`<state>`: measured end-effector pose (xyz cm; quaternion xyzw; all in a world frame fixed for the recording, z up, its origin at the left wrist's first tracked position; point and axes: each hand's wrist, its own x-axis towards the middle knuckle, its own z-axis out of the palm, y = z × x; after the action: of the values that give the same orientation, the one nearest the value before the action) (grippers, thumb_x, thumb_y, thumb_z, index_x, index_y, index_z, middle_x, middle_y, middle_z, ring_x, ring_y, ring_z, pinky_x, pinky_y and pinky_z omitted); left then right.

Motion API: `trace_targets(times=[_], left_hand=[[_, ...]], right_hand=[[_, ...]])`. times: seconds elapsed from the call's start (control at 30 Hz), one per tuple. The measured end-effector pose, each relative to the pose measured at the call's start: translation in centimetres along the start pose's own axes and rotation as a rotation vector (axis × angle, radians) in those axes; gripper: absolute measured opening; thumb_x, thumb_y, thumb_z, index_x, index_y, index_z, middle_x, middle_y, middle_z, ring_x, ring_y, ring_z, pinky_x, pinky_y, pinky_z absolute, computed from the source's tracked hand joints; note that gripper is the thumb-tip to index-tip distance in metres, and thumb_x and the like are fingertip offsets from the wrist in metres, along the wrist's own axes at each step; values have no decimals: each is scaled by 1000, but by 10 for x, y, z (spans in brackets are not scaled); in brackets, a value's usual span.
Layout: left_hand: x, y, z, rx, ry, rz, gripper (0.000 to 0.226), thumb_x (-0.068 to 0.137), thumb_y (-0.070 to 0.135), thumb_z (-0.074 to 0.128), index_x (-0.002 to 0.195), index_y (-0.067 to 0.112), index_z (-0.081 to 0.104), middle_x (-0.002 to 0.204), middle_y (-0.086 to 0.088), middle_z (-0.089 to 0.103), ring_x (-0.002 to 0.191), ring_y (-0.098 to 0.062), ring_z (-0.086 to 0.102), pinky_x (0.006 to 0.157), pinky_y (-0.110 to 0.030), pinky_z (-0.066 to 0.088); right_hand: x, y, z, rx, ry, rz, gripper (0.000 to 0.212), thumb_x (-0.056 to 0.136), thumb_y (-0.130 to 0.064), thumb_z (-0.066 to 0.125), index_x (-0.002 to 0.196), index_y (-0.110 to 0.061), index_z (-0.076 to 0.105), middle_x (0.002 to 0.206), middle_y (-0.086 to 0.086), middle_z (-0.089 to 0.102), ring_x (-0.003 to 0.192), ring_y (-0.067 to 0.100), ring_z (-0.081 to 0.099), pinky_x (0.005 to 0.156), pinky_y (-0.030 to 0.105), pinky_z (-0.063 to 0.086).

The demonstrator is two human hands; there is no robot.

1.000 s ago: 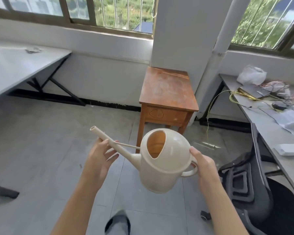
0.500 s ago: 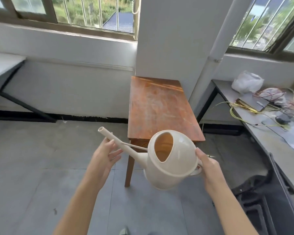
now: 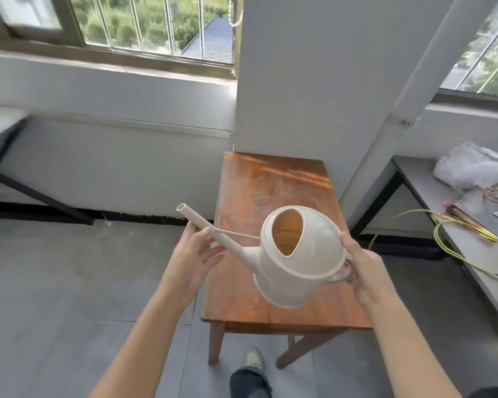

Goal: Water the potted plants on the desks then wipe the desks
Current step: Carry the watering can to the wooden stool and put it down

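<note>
Wooden surface [image 3: 270, 196] is standing against a white pillar [image 3: 314, 81], with a barred window [image 3: 156, 24] to its left and grey floor [image 3: 55, 282] around it. I'm watching the watering can [image 3: 308, 271] hanging in the air over this surface's near half, not touching it. Its long axis is running spout tip to handle, upper left to lower right in my view. The spout [image 3: 202, 222] is pointing left and upward, its open tip out past the surface's left edge. The fill hole is facing up toward the camera. The body is tilting, base turned down and slightly toward me.

Right grip [image 3: 362, 274] is sitting at the can's right end, clamped on the loop handle [image 3: 341, 278], thumb lying up along the dome. Left grip [image 3: 190, 262] is at the other end, under the spout's middle. Its fingers are apart and nearly straight, thumb tip touching the spout, nothing wrapped round it. The can is spanning between both grips, body nearer the right one.

Off right, a grey surface [image 3: 423, 185] is carrying a white plastic bag [image 3: 472, 165] and yellow cables [image 3: 472, 226]. A shoe [image 3: 253, 359] is showing below the wooden surface's front edge.

Against a second ago, hold and tilt are staying the same. The wooden surface is now lying right beneath the can, where earlier it was standing well ahead. The black chair at lower right is gone from view.
</note>
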<state>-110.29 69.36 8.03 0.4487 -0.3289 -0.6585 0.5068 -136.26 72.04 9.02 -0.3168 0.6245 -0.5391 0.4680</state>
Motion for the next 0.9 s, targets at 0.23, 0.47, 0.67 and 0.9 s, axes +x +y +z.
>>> trace_targets(times=[0.23, 0.47, 0.67, 0.9], left_hand=[[102, 9, 56, -30, 148, 27, 21, 96, 18, 40, 89, 32, 55, 91, -7, 56, 83, -25, 59, 92, -40, 43], [207, 11, 91, -30, 223, 29, 24, 96, 17, 39, 85, 31, 55, 85, -1, 57, 83, -26, 59, 87, -38, 43], [289, 8, 105, -10, 279, 12, 14, 95, 19, 40, 86, 23, 49, 89, -3, 53, 81, -25, 61, 83, -35, 46], [354, 1, 110, 19, 315, 9, 14, 96, 19, 39, 85, 22, 47, 91, -4, 52, 87, -27, 58, 78, -32, 47]], right_hand=[[134, -29, 1, 2, -76, 23, 27, 88, -22, 54, 65, -11, 62, 40, -7, 61, 38, 5, 58, 37, 20, 41], [266, -40, 8, 10, -108, 57, 29, 84, -28, 60, 59, -16, 67, 48, -7, 67, 48, 6, 62, 41, 17, 44], [352, -43, 22, -21, -93, 92, 22, 80, -30, 65, 66, -14, 69, 57, -4, 70, 73, 22, 64, 78, 37, 47], [416, -38, 37, -9, -101, 108, 24, 84, -26, 61, 65, -11, 63, 46, -10, 65, 45, 5, 61, 44, 15, 47]])
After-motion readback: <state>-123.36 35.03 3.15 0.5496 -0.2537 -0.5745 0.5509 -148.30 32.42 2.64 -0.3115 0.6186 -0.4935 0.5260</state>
